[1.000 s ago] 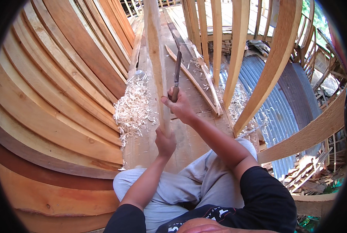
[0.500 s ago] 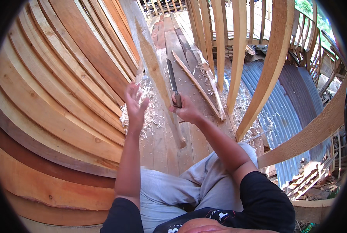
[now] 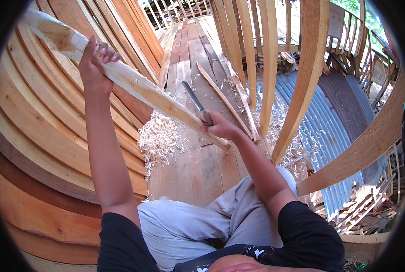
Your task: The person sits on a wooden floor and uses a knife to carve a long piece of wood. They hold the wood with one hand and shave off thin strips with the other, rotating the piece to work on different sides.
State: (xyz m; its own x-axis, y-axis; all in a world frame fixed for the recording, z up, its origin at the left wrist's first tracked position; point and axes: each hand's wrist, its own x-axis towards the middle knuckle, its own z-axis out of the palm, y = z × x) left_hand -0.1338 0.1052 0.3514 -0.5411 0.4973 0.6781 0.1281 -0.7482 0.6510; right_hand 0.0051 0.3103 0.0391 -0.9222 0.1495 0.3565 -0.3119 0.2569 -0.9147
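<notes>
A long pale wooden pole [image 3: 143,90] with a patchy, shaved surface slants from the upper left down to the middle. My left hand [image 3: 97,68] is closed round its upper part, arm stretched out. In my right hand [image 3: 221,125] I grip a long knife [image 3: 194,97] by its handle, the blade pointing up and away. That hand is against the pole near its lower end; whether its fingers also hold the wood, I cannot tell. The pole's lower end shows just below my right hand, over the plank floor [image 3: 202,172].
Curly wood shavings [image 3: 159,138] lie heaped left of the pole. Tall boards [image 3: 43,118] lean along the left. Two narrow wood strips [image 3: 223,99] lie ahead. Upright posts [image 3: 269,63] line the right, with corrugated metal sheets [image 3: 320,122] beyond and scrap wood [image 3: 370,204] at the lower right.
My left hand has gone from open in the air to gripping the pole, farther left. The pole's upper end has swung left. The knife is tilted more to the left.
</notes>
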